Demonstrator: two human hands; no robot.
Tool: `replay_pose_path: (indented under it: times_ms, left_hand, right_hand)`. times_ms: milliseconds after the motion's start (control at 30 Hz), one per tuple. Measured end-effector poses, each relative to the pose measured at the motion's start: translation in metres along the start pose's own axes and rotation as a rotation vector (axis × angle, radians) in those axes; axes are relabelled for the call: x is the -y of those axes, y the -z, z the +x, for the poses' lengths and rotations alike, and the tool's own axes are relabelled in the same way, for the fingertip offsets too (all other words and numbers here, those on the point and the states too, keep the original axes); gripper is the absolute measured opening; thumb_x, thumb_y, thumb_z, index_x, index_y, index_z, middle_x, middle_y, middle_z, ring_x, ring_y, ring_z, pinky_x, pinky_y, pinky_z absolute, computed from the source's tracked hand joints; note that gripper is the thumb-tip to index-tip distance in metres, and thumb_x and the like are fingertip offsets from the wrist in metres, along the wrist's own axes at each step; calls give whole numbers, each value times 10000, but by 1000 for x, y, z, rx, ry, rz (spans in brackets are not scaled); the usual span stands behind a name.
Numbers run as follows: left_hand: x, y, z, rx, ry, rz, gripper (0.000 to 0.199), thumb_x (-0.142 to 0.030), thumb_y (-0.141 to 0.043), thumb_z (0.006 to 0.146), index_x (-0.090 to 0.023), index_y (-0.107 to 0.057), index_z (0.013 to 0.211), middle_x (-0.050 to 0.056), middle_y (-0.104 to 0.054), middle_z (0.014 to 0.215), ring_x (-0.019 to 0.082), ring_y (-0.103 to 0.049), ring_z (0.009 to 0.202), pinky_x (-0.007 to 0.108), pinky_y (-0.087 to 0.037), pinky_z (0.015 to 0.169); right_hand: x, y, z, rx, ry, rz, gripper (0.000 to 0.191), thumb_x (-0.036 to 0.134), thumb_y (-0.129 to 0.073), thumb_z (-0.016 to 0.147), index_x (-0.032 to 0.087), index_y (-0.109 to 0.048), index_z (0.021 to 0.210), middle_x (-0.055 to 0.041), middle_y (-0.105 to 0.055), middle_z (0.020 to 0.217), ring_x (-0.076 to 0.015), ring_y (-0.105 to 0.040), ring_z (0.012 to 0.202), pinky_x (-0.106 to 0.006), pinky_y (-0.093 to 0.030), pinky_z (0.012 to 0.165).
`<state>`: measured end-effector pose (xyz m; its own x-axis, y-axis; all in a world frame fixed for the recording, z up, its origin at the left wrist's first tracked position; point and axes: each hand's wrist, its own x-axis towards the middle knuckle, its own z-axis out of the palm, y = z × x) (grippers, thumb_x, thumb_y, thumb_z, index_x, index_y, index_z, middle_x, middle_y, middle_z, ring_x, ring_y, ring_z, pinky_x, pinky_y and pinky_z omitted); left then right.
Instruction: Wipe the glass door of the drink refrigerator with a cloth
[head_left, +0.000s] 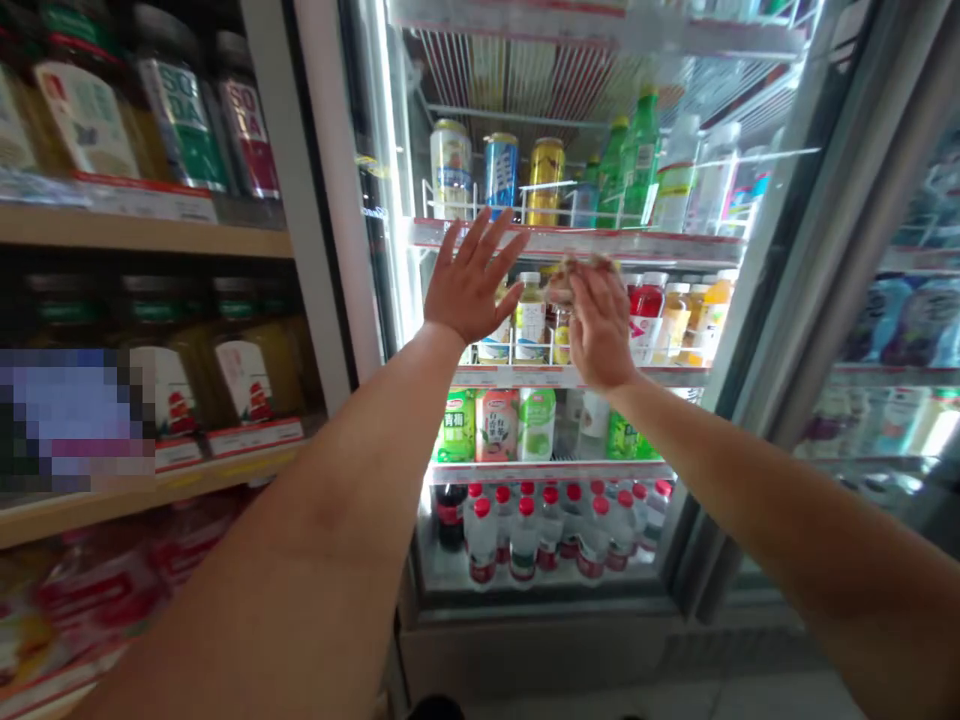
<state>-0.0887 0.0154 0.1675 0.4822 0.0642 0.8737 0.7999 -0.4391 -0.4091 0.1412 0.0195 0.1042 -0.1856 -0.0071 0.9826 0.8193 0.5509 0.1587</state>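
My left hand is raised in front of a lit drinks fridge, fingers spread, and seems to rest flat on its glass door. It overlaps the view of the rail below a blue can. To its right, my right hand presses a crumpled, pale brownish cloth that looks to be against the same glass. Most of the cloth is covered by the fingers. Behind the hands, juice bottles stand on the middle shelf, partly hidden.
Left of the fridge, a wooden shelf carries large bottles. Green and pink drink packs fill a lower fridge shelf, with red-capped water bottles at the bottom. A metal door frame and another fridge section stand to the right.
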Motion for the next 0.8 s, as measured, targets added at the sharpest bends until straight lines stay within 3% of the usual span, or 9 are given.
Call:
replay_pose_path:
  times_ms: [67, 200, 333, 433, 500, 667, 800]
  left_hand:
    - [1, -1, -2, 20, -67, 21, 657, -550, -437, 993, -316, -324, 1596, 44, -239, 1695, 283, -151, 1580, 578, -28, 1291]
    - [4, -7, -5, 47, -159, 24, 653, -636, -361, 1003, -344, -329, 1587, -28, -217, 1699, 290, -151, 1580, 567, 79, 1294]
    - [5, -9, -7, -9, -173, 74, 586, -488, -309, 1057, -257, -316, 1595, 45, -286, 1678, 250, -204, 1571, 559, -22, 1303]
    - [4, -6, -8, -33, -168, 81, 544, -354, -407, 1040, -277, -360, 1577, 65, -390, 1633, 274, -275, 1547, 574, -147, 1279]
    - [4, -4, -8, -48, -161, 72, 533, -289, -463, 1021, -325, -410, 1550, 49, -461, 1588, 285, -330, 1522, 559, -213, 1259]
    - [7, -9, -4, -54, -153, 41, 485, -241, -504, 1008, -353, -507, 1480, 40, -545, 1509, 278, -383, 1490, 533, -267, 1234]
    - [0, -15, -18, -87, -103, 31, 434, -206, -465, 1017, -339, -569, 1417, 43, -588, 1461, 252, -409, 1475, 510, -264, 1237]
  right_hand:
    - [22, -7, 3, 93, 49, 52, 568, 187, -358, 1009, 299, -410, 1563, -36, -487, 1562, -265, -336, 1520, -549, -274, 1284]
    - [47, -20, 31, 145, 50, 98, 543, 140, -332, 1006, 211, -458, 1529, -41, -442, 1597, -191, -283, 1546, -412, -283, 1307]
    - [51, -27, 52, 94, -19, 148, 574, 129, -344, 996, 168, -366, 1569, -33, -374, 1639, -144, -283, 1540, -327, -318, 1288]
    - [37, -18, 47, 121, 95, 191, 581, 157, -376, 964, 128, -393, 1544, -73, -415, 1615, -167, -334, 1521, -358, -342, 1277]
    - [16, -4, 38, 131, 131, 151, 583, 224, -393, 975, 170, -389, 1556, -59, -398, 1629, -208, -350, 1517, -427, -347, 1270]
    - [-33, 25, 4, 78, -129, -152, 595, 361, -310, 1037, 234, -272, 1617, -62, -304, 1680, -288, -244, 1561, -592, -235, 1257]
    - [-36, 18, -23, 140, -190, -288, 634, 377, -274, 1039, 177, -199, 1636, -96, -260, 1694, -279, -142, 1588, -600, -171, 1263]
